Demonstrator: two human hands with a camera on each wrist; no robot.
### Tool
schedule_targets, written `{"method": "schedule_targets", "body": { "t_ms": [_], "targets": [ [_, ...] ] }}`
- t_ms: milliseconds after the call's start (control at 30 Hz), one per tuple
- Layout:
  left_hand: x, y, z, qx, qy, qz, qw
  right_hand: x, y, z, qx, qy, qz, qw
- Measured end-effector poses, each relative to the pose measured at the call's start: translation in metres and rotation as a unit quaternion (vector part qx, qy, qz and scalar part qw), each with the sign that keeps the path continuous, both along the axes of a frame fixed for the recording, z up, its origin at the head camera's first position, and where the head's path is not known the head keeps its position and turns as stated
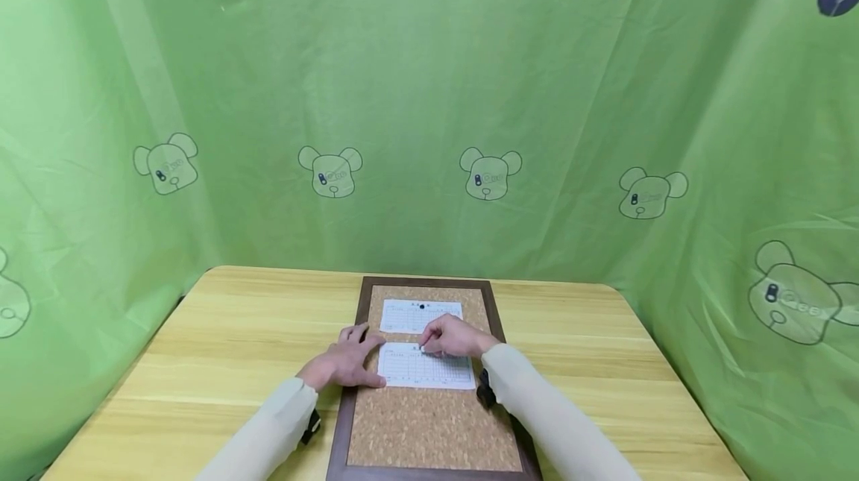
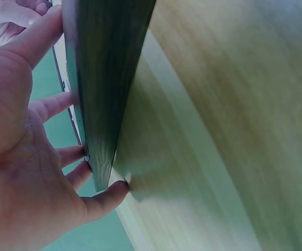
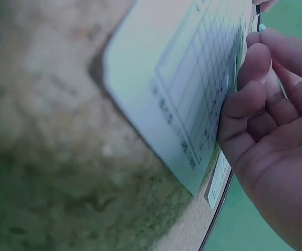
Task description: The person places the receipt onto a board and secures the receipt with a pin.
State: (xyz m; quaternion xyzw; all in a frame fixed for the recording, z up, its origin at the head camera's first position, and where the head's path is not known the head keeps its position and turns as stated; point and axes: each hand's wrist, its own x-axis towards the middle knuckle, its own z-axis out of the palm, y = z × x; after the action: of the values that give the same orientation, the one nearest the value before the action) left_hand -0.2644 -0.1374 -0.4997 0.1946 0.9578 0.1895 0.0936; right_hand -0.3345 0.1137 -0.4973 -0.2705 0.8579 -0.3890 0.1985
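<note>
A printed paper form [image 1: 429, 374] lies on a cork board [image 1: 432, 429] with a dark wooden frame [image 1: 341, 429]. My left hand [image 1: 345, 362] spreads over the frame's left side, thumb and forefinger at the form's left edge. In the left wrist view its little finger [image 2: 112, 197] reaches past the frame to the table. At the form's top middle, my right hand [image 1: 451, 337] pinches a small pale pushpin [image 3: 262, 27] between thumb and forefinger, its other fingers curled. Farther up, a second form [image 1: 399, 317] carries a black pushpin [image 1: 421, 306] at its top.
The board lies lengthwise on a light wooden table [image 1: 268, 332], its far end close to the table's back edge. A green curtain [image 1: 403, 93] with bear faces hangs behind the table and along both sides. Bare cork shows below the lower form.
</note>
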Motion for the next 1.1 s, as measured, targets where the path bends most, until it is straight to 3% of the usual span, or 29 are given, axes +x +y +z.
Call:
{"method": "schedule_targets", "body": {
  "t_ms": [300,1100],
  "targets": [
    [0.001,-0.001,0.000,0.004,0.003,-0.007,1.0000,0.000,-0.004,0.002,0.037,0.021,0.005,0.999],
    [-0.001,0.000,0.002,-0.002,-0.004,-0.004,1.0000,0.000,-0.011,0.003,0.078,0.060,0.017,0.995]
  ]
}}
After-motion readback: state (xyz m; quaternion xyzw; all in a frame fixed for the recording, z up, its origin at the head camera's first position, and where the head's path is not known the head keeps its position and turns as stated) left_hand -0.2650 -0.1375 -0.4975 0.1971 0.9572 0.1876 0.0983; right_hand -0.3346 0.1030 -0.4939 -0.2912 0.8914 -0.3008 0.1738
